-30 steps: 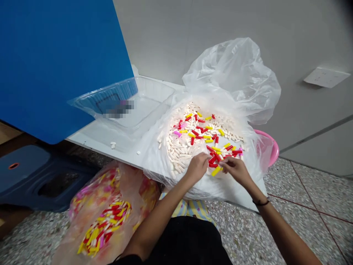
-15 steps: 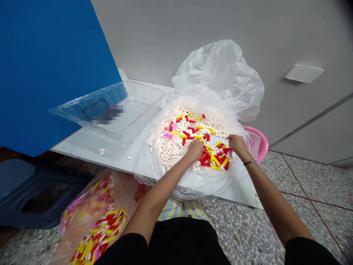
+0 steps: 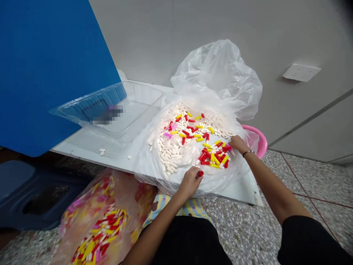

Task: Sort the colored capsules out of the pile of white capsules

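Near the table's front edge, my left hand [image 3: 191, 179] is closed on a red piece [image 3: 200, 173]. My right hand [image 3: 237, 143] is at the right side of the open plastic bag [image 3: 217, 70], its fingers pinched beside white pieces; what they hold, if anything, is too small to make out. Between the hands lies a pile of red, yellow and white pieces [image 3: 215, 156]. Many small white pieces [image 3: 168, 151] spread over the bag's left and back, with some red, yellow and pink ones among them.
A clear plastic tray [image 3: 129, 125] stands left on the white table [image 3: 82, 145]. Below are a bag of coloured pieces [image 3: 96, 235] and a dark blue stool [image 3: 16, 198]. A pink basin [image 3: 263, 141] is behind the bag's right side; a blue panel [image 3: 49, 73] stands left.
My left hand has moved from the middle of the pieces toward the table's front edge, where a red piece now shows in its fingers. My right hand has shifted only slightly.
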Motion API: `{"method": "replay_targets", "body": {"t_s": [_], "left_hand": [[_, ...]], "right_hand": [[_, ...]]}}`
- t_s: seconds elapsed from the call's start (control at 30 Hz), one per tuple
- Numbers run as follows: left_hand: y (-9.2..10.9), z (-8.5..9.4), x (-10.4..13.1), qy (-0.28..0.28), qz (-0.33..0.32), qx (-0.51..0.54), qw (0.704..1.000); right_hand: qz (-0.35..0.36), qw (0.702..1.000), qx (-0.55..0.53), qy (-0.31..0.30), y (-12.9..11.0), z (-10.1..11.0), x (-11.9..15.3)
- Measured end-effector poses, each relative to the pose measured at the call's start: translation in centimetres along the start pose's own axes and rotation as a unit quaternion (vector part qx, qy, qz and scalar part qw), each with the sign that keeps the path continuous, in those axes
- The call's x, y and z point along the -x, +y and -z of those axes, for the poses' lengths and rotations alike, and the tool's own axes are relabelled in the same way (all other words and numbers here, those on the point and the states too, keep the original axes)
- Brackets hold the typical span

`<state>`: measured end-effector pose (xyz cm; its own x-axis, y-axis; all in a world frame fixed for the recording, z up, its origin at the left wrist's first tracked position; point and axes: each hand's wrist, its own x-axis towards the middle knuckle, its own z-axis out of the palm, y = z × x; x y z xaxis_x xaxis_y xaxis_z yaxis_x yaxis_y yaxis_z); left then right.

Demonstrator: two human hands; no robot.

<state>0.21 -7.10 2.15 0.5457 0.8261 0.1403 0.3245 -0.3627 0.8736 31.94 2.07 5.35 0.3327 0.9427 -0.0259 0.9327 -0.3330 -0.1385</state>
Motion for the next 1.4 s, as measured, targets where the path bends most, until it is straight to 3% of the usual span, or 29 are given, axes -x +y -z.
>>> {"method": "replay_targets", "body": {"t_s": [0.2,0.3,0.37,0.47,0.6,0.9,1.2,1.3,1.4], "left_hand": [[-0.5,-0.5,0.3,0.018,-0.008,0.0,1.0],[-0.4,-0.5,0.5,0.02,-0.007,-0.002,1.0],[-0.5,-0.6,0.6,0.02,-0.005,-0.003,1.0],[-0.6,-0.7,0.7,0.025,-0.009,-0.008,1.0],[-0.6,-0.9,0.7,0.022,-0.012,-0.013,1.0],[-0.7,-1.1,0.7,-0.012,-0.013,-0.097,0.995],[-0.9,-1.5,0.8,-0.003,-0.015,-0.06,0.998],[-0.8,-1.6,0.8,0.022,-0.014,-0.037,0.999],[-0.5,-0.4,0.4,0.035,-0.003,0.009,0.999]], "right_hand": [[0.024,0.992,-0.121,0.015,-3.6,2.4,2.0],[0.089,0.945,-0.315,-0.008,-6.0,3.3,5.6],[0.13,0.912,-0.389,-0.028,-7.8,3.4,8.6],[0.186,0.896,-0.393,-0.093,-9.9,2.8,12.8],[0.26,0.913,-0.294,-0.113,-11.2,1.9,15.8],[0.336,0.921,-0.162,-0.113,-13.4,2.0,14.9],[0.227,0.94,-0.254,-0.02,-12.8,-0.1,16.7],[0.218,0.926,-0.3,-0.068,-12.6,-0.1,15.7],[0.19,0.904,-0.363,-0.124,-11.7,0.5,14.1]]}}
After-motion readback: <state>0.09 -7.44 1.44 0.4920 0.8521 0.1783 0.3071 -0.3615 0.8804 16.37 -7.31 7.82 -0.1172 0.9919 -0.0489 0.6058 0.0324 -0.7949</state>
